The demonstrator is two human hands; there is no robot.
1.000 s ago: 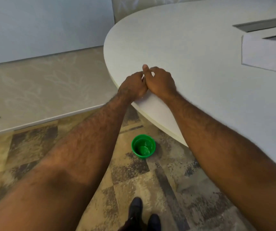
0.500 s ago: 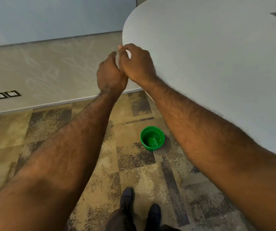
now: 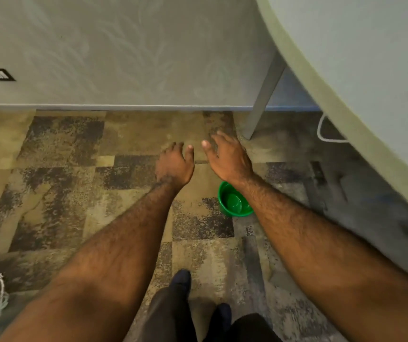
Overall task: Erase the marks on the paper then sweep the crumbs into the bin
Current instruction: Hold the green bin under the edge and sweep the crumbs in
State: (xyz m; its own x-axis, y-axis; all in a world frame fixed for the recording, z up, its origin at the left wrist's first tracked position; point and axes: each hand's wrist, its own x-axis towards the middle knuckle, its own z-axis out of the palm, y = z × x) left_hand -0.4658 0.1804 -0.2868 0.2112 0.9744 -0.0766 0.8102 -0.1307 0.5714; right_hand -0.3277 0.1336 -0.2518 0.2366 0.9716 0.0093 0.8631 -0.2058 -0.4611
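Head view: both hands extend over the patterned carpet (image 3: 62, 149), clear of the white table (image 3: 383, 70) at right. Left hand (image 3: 174, 165) is loosely curled, holding nothing visible. Right hand (image 3: 227, 156) is open, fingers spread, empty. Green bin (image 3: 232, 201) stands on the carpet, partly hidden beneath the right wrist.

Single head-worn wide-angle view, looking steeply down from standing height at the patchwork carpet (image 3: 129, 169), with the wearer's forearms reaching forward from the bottom edge and shoes (image 3: 182, 280) showing at bottom centre. It is facing the wall (image 3: 124, 50) ahead, with the table edge (image 3: 341, 114) curving in at the right.
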